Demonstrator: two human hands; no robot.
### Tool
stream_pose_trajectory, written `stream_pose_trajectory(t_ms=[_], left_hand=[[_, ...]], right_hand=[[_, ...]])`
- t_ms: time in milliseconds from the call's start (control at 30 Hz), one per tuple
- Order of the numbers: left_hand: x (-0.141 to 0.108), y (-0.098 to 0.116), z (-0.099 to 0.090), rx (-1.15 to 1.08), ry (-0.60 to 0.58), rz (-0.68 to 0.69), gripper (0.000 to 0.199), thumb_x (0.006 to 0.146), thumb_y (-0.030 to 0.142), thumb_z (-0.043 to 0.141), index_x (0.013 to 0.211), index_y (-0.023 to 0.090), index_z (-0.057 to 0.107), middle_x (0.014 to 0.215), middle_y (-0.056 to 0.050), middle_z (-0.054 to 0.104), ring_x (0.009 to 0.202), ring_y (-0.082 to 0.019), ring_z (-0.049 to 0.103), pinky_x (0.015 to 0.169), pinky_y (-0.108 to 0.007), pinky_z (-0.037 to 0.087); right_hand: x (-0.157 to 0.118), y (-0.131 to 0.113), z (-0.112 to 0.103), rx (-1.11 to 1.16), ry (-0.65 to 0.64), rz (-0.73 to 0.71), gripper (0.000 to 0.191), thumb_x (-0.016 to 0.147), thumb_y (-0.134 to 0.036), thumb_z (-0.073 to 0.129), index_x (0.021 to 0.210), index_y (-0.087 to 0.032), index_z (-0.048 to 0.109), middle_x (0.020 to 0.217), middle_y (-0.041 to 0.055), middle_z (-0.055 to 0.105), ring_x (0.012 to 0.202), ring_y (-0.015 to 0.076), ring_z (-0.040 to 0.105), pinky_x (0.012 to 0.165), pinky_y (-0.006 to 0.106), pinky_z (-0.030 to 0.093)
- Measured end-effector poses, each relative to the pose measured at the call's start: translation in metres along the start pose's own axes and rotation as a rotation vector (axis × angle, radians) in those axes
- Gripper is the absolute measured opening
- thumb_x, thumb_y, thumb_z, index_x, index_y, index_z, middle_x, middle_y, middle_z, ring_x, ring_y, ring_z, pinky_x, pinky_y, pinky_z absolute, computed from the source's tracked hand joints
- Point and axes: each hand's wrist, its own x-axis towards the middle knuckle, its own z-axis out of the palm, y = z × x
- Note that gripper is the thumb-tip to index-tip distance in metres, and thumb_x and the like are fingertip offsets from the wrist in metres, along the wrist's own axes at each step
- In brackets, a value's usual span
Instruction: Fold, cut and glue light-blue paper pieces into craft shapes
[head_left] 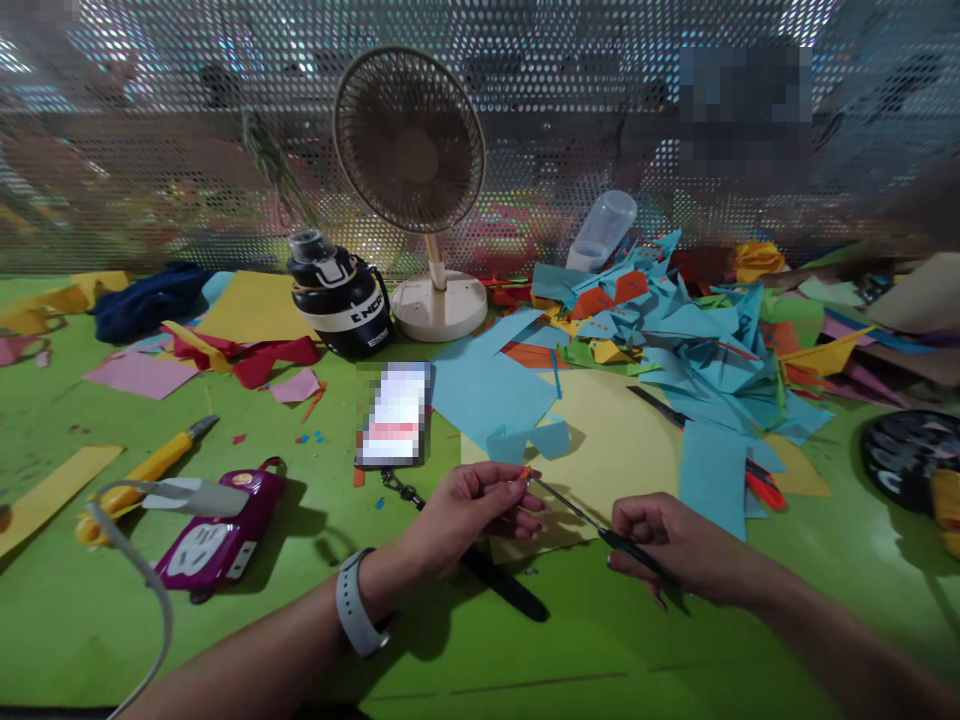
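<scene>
at the left of the frame, a yellow-handled cutter (154, 462) and purple gadget (214, 530) lie on the green counter (60, 600), a phone (394, 415) beyond them. near the centre, the left hand (469, 515) pinches a small orange scrap (527, 472) between narrowed fingers. the tip of a thin black-handled tool (566, 502) meets or nearly meets it; i cannot tell which. the tool's long axis slopes down rightward into the right hand (667, 540), whose curled fingers hold the handle, so the scrap lies up and left of them. yellow paper (615, 430) edges in behind both hands, blue paper (705, 330) heaps upper right, and room opens at lower centre.
</scene>
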Motion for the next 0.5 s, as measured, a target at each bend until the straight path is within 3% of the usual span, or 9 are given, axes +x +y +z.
stream_pose_trajectory(t_ms=[500], left_hand=[[0.0006,-0.0006,0.0006,0.029,-0.001,0.006,0.030,0.072,0.031,0.077,0.092,0.012,0.067,0.078,-0.006,0.073,0.062,-0.012,0.067,0.065,-0.027,0.054]], right_hand=[[0.0013,0.0023,0.0006,-0.041,0.000,-0.002,0.037,0.065,-0.043,0.078,0.070,-0.017,0.052,0.050,-0.0088,0.049,0.043,0.0042,0.046,0.040,0.013,0.038]])
